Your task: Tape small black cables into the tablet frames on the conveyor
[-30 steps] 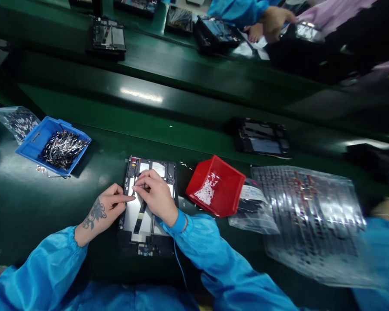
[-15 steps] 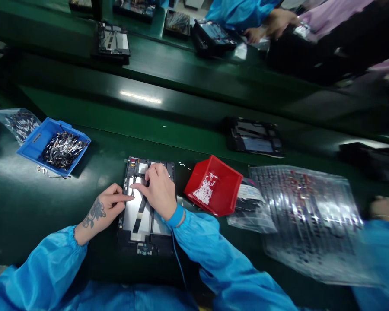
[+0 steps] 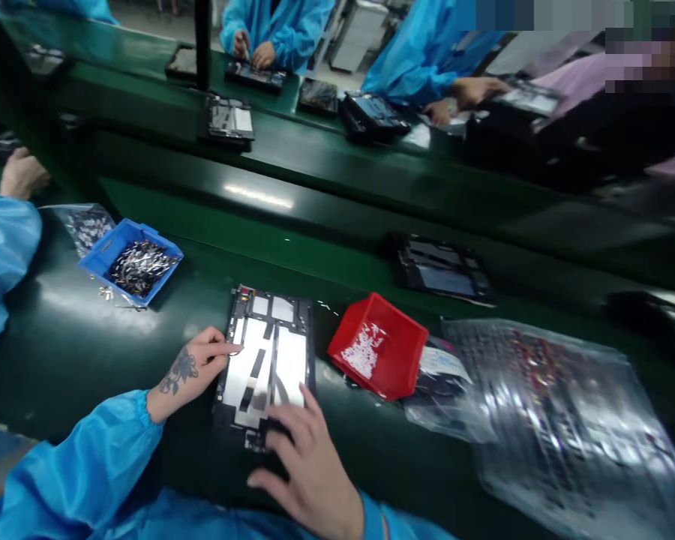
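Note:
An opened tablet [image 3: 291,352] with bright silver battery panels and a black frame lies on the green bench in front of me. My left hand [image 3: 202,360] is at its left edge; the index finger is stretched out with its tip on the frame, the other fingers partly curled, and no held object shows. Over the tablet's lower right part, my right hand [image 3: 309,457] hovers with its fingers spread and nothing visible in them. Right of the tablet stands a red bin [image 3: 402,337] with small white pieces [image 3: 363,351] inside.
On the left, a blue bin [image 3: 104,255] holds many small metallic parts, beside a clear bag [image 3: 87,225]. Plastic bags of parts [image 3: 562,412] lie at right. Another tablet [image 3: 444,266] rests on the ledge ahead. A neighbour's sleeve [image 3: 3,262] is at left; co-workers sit across.
My right hand has left the upper part of the tablet and come back toward me, its fingers spreading. The left fingertip stays on the left edge. The camera view has shifted.

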Demonstrator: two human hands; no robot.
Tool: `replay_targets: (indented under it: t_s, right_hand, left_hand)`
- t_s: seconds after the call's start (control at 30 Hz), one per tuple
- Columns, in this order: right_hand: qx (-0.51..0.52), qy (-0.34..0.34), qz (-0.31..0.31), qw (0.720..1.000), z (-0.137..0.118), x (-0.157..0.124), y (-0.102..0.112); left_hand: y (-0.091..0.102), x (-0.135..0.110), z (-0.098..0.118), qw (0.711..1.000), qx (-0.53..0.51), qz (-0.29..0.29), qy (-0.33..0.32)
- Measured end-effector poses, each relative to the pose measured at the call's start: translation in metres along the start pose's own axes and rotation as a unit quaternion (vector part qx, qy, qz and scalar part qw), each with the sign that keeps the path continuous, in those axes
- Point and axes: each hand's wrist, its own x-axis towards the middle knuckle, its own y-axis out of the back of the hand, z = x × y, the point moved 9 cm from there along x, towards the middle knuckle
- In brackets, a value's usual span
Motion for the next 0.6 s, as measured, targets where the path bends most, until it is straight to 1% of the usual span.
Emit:
replay_targets:
  t_s: [0.03,0.07,0.1,0.17,0.2,0.27,0.33,0.37,0.43,0.5,0.53,0.6]
  right_hand:
    - [-0.007,0.002,-0.003,1.000,-0.003,-0.014,-0.005]
    - [-0.019,0.000,0.010,1.000,-0.002,-0.024,-0.009]
    - [-0.029,0.000,0.031,0.999,0.001,-0.028,-0.012]
    - [-0.046,-0.004,0.084,0.995,0.013,-0.019,-0.017]
    - [-0.050,-0.003,0.106,0.993,0.019,-0.009,-0.018]
    - [-0.063,-0.010,0.137,0.989,0.035,0.021,-0.019]
    - [-0.090,-0.030,0.151,0.984,0.055,0.054,-0.017]
    - [-0.111,-0.050,0.156,0.980,0.066,0.070,-0.016]
    - [-0.158,-0.114,0.169,0.966,0.093,0.098,-0.011]
    - [-0.182,-0.198,0.187,0.945,0.120,0.117,-0.007]
    - [-0.181,-0.239,0.196,0.933,0.132,0.124,-0.006]
    - [-0.162,-0.304,0.212,0.915,0.151,0.137,-0.006]
  left_hand:
    - [0.001,-0.001,0.002,1.000,-0.002,0.008,-0.004]
    - [0.003,-0.003,0.005,1.000,-0.003,0.019,-0.007]
    - [0.008,-0.005,0.007,0.999,0.001,0.032,-0.007]
    - [0.026,-0.012,0.010,0.997,0.023,0.072,-0.004]
    - [0.039,-0.017,0.010,0.994,0.043,0.098,-0.003]
    - [0.075,-0.031,0.006,0.983,0.093,0.160,-0.003]
    - [0.118,-0.048,-0.005,0.961,0.156,0.230,0.001]
    - [0.140,-0.056,-0.013,0.945,0.191,0.265,0.006]
    - [0.182,-0.067,-0.032,0.910,0.243,0.335,0.027]
    - [0.214,-0.069,-0.049,0.886,0.268,0.377,0.041]
    - [0.226,-0.067,-0.056,0.877,0.277,0.391,0.046]
    - [0.241,-0.058,-0.064,0.861,0.298,0.409,0.052]
